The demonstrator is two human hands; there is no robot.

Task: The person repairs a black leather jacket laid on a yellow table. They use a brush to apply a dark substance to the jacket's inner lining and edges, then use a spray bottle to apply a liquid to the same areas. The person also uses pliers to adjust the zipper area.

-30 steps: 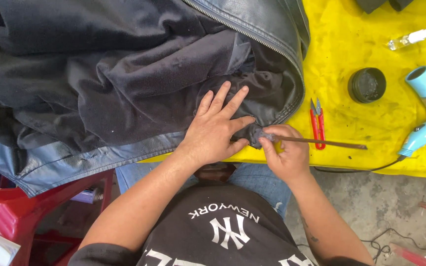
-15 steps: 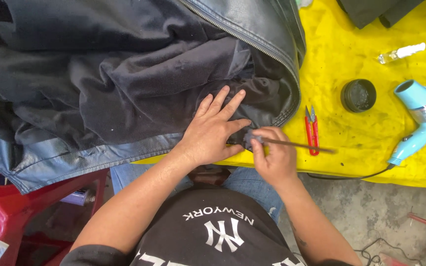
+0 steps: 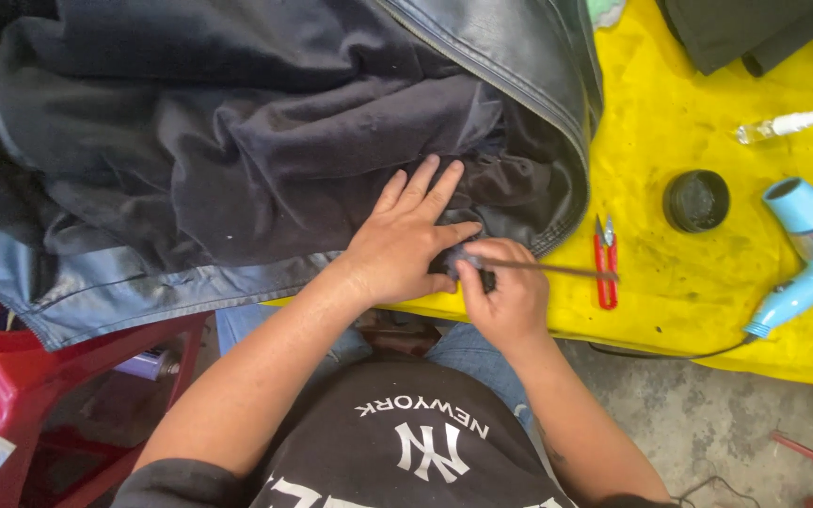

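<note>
The thin rod-like tool [image 3: 557,270] lies nearly level at the near edge of the yellow table cover [image 3: 670,122], its inner end pinched between the thumb and fingers of the right hand [image 3: 505,296], its free end reaching outward across the red thread snips [image 3: 605,261]. The right hand is closed around the tool and a small dark fold of cloth; what exactly sits under the fingertips cannot be made out. Touching that grip on its left, the left hand [image 3: 402,245] lies flat, fingers spread, pressing down the dark lining of the leather jacket [image 3: 237,160], which covers the surface left of and beyond the grip. Right of the grip, past the snips, stands a round black tin [image 3: 696,200]; further right lie a light blue hair dryer [image 3: 806,245] and a small clear bottle [image 3: 783,125].
</note>
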